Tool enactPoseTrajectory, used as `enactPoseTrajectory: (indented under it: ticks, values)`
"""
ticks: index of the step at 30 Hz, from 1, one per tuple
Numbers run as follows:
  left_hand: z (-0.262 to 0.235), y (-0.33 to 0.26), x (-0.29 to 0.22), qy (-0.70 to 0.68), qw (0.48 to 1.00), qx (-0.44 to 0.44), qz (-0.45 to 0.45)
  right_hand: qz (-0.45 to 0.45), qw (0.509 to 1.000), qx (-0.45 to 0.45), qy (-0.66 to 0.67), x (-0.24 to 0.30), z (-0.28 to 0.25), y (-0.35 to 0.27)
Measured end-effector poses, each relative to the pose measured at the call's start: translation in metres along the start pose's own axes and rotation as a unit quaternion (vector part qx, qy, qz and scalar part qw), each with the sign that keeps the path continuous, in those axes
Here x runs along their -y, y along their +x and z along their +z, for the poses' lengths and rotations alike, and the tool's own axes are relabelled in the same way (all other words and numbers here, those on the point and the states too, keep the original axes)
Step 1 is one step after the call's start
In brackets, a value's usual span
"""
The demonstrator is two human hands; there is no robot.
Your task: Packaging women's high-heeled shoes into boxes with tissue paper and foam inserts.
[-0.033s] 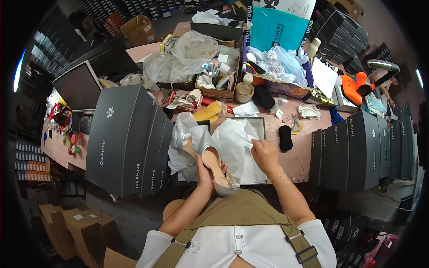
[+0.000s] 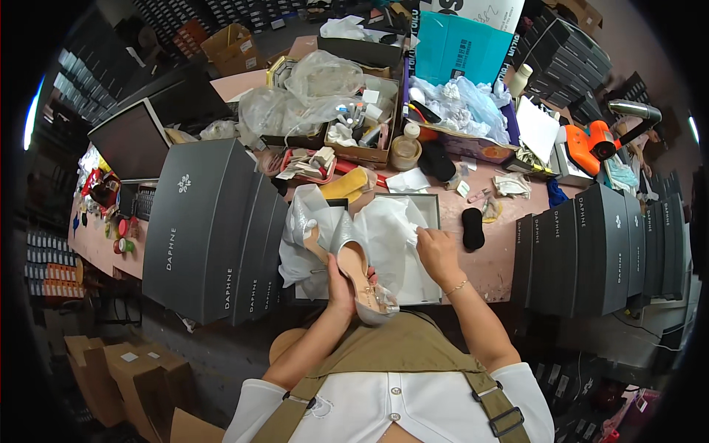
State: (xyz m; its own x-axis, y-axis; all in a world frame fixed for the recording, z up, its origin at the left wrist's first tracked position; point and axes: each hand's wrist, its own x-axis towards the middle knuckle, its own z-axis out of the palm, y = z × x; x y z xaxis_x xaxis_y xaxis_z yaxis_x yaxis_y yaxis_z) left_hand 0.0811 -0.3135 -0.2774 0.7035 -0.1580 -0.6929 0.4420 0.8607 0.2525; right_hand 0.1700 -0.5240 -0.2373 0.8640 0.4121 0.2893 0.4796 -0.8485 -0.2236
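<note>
My left hand [image 2: 340, 286] is closed round a silver pointed-toe high-heeled shoe [image 2: 353, 260], its toe away from me and its beige insole facing up. A clear, shiny strap lies over the shoe near the heel end. Just left of it, a matching silver shoe [image 2: 299, 223] rests on white tissue paper. My right hand [image 2: 441, 257] is closed, fingertips pinching the edge of a white tissue paper sheet [image 2: 384, 230]. This sheet spreads over an open shoe box [image 2: 434, 209] with a dark rim, at the table's near edge.
Dark grey shoe boxes [image 2: 193, 229] stand at the left, with more boxes [image 2: 591, 251] at the right. A black oval pad [image 2: 473, 229] lies right of my right hand. Beyond are a yellow cloth [image 2: 347, 184], a glass jar [image 2: 405, 151], filled cartons and an orange tool [image 2: 587, 148].
</note>
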Motion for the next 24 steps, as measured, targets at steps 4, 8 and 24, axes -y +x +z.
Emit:
enactPoseTrajectory:
  ticks: [4, 8, 24]
  values:
    - [-0.029, 0.028, 0.0, -0.053, 0.976, 0.21, -0.002, -0.029, 0.939, 0.144, 0.312, 0.054, -0.011, -0.005]
    - [0.051, -0.019, 0.024, 0.032, 0.991, 0.036, 0.124, -0.049, 0.921, 0.196, 0.334, 0.078, 0.03, 0.005]
    - [0.043, 0.03, -0.022, 0.252, 0.956, 0.049, 0.139, 0.109, 0.887, 0.223, 0.39, 0.097, 0.031, -0.006]
